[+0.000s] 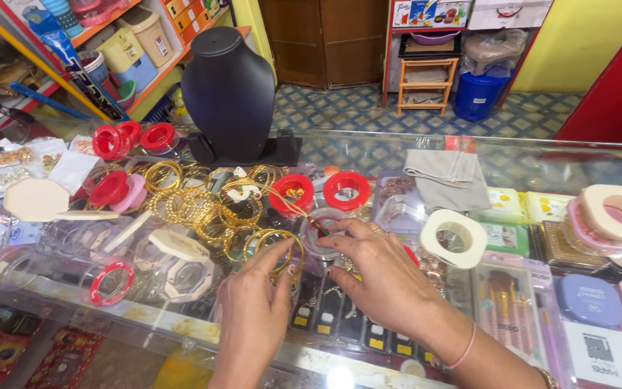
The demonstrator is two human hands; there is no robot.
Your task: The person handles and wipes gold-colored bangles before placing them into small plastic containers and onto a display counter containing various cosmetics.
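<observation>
My left hand (253, 310) rests on the glass counter (368, 155), its fingers closed on a set of gold bangles (280, 248). Just to the right, my right hand (376, 270) pinches the edge of a clear round bangle case (319, 234) next to those bangles. Several more gold bangles (203, 205) lie loose on the glass behind my hands. Two red ring-shaped lids (345, 189) sit just beyond the clear case.
A black necklace bust (228, 90) stands at the back of the counter. Red rings (120, 138), cream octagonal lids (36, 198), clear cases and a grey cloth (446, 179) lie around. Cream rings (455, 238) sit at right. Cosmetics show under the glass.
</observation>
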